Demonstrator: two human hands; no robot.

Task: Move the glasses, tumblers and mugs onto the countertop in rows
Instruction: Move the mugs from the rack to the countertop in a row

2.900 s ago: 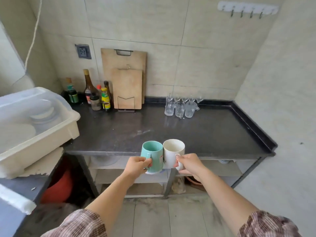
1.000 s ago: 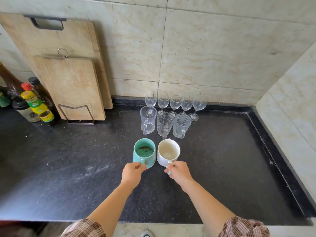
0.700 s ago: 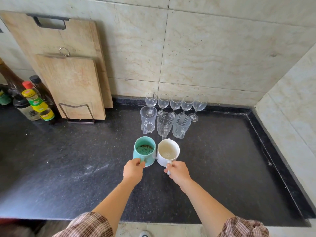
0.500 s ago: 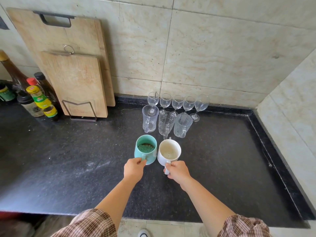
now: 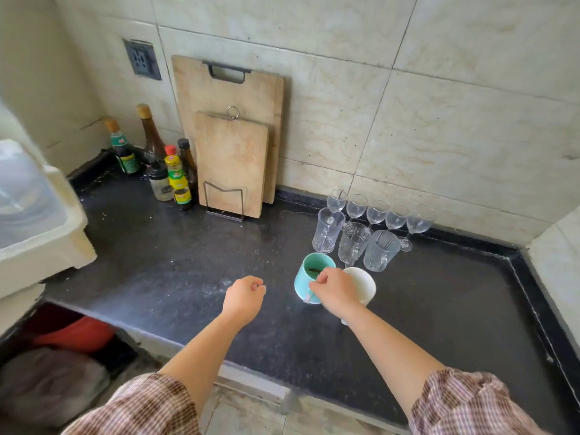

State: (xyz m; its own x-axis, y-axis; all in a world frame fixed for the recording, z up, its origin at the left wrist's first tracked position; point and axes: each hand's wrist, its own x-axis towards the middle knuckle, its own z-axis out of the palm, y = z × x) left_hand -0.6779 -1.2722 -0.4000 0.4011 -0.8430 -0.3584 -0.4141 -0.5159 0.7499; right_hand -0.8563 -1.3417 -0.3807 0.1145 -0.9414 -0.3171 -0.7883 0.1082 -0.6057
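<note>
Left hand (image 5: 244,296): has let go, loosely curled, empty.
Teal mug (image 5: 303,279): standing on countertop (image 5: 157,262), right of that hand.
Right hand (image 5: 337,290): curled above both mugs; whether it pinches anything cannot be told.
White mug (image 5: 365,285): set down beneath its wrist; new row begun.

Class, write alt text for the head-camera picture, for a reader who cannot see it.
A teal mug and a white mug stand side by side on a dark countertop, in front of three glass tumblers and five wine glasses. The right hand, fingers curled, is over the mugs; the left hand holds nothing.
</note>
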